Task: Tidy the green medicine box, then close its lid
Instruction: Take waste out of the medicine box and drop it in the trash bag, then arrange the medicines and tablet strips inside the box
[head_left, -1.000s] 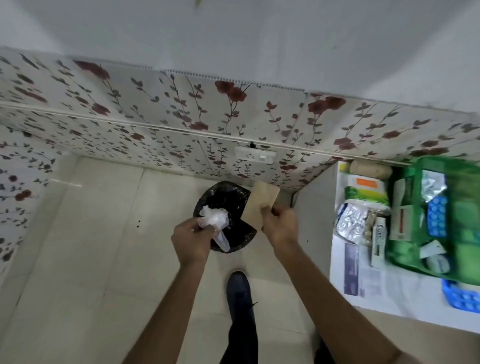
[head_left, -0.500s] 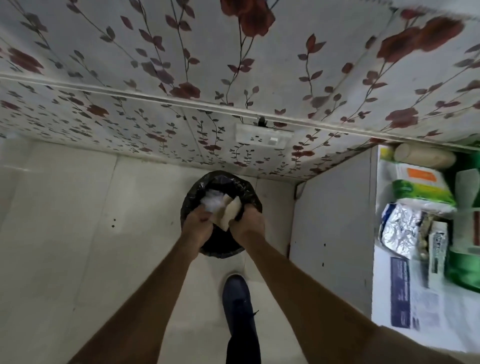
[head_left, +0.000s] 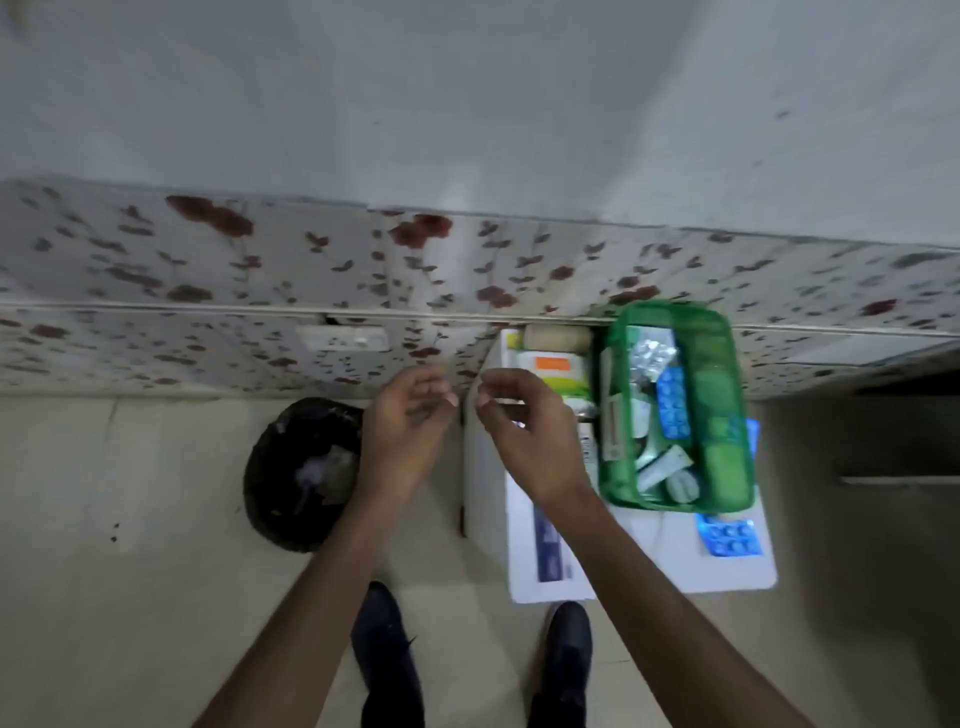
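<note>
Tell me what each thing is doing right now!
Left hand: empty, fingers loosely curled.
Right hand: empty, fingers loosely curled.
Green box: open, full of medicines.
Trash bin: open, rubbish inside.
Blue pill strip: lying outside the box.

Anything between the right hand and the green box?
Nothing visible blocks it. The right hand hangs empty above the table's left part, over loose packets; the green box sits open just to its right.
</note>
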